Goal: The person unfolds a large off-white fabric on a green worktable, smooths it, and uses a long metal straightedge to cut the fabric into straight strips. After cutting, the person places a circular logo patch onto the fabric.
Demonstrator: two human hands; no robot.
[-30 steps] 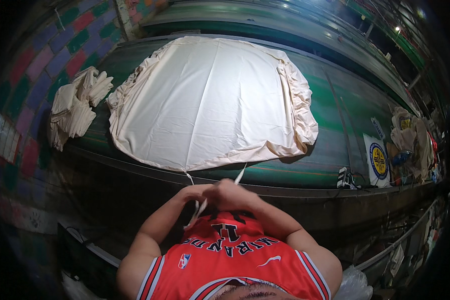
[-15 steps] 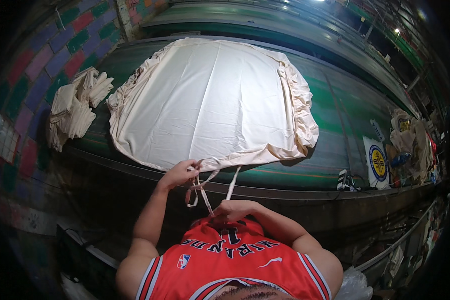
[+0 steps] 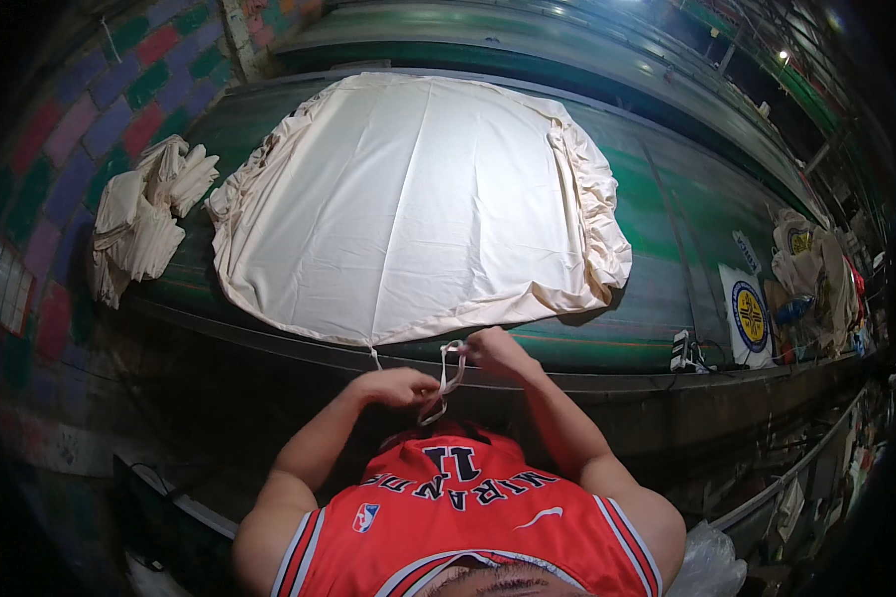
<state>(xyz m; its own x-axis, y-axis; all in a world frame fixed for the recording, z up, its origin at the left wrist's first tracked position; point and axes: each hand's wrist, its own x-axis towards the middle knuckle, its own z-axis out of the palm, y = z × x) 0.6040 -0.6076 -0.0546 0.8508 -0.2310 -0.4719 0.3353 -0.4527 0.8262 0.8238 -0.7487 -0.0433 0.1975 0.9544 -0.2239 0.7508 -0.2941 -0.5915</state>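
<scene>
So both hands are working the white drawstring (image 3: 446,376) that hangs off the near edge of the big cream fabric cover (image 3: 418,209) spread on the green tabletop (image 3: 687,249). The left hand (image 3: 400,386) is curled shut around the lower part of the cord, and the right hand (image 3: 493,350) sits just above and to the right of it, fingers pinched on a loop of the same cord. The cover itself lies just beyond both hands, flat and gathered along its edges.

Stuff that could go sideways, imo:

- The cord comes out of the hem a little to the left of the left hand. Yank too hard and the near edge could bunch up or slide off the tabletop toward the person.
- The loop looks loose and twisty between the hands. If one pinch slips, it probably falls apart or snarls into a knot in the wrong spot.
- Only one cord end is clear to me; can't tell where the other one runs, so a tug might pull it back into the hem channel.

The pile of folded cream cloths (image 3: 139,214) way off to the left of the left hand looks well out of trouble.
</scene>
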